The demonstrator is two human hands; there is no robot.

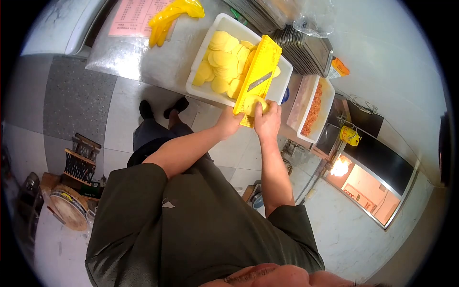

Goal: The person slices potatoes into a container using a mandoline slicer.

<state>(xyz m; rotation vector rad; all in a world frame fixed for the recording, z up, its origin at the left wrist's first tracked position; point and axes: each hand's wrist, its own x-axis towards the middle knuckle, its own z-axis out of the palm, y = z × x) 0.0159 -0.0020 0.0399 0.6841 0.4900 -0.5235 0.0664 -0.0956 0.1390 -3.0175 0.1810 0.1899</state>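
A yellow slicer (267, 60) with a slanted metal blade lies tilted across a white tub (196, 71). Many thin, round, pale yellow slices (222, 60) fill much of the tub. My left hand (228, 123) grips the slicer's near end at its left edge. My right hand (267, 119) holds a pale yellow piece (252, 104), cut flat, against the slicer's face, just on the near side of the blade. Its fingers are closed around the piece.
Yellow gloves (174, 16) and a pink printed sheet (136, 18) lie on the metal table (117, 52). Stacked metal trays (303, 50) stand behind the tub. A white container (326, 103) with orange-red pieces is at the right. Beyond it, a flame (340, 165) shows.
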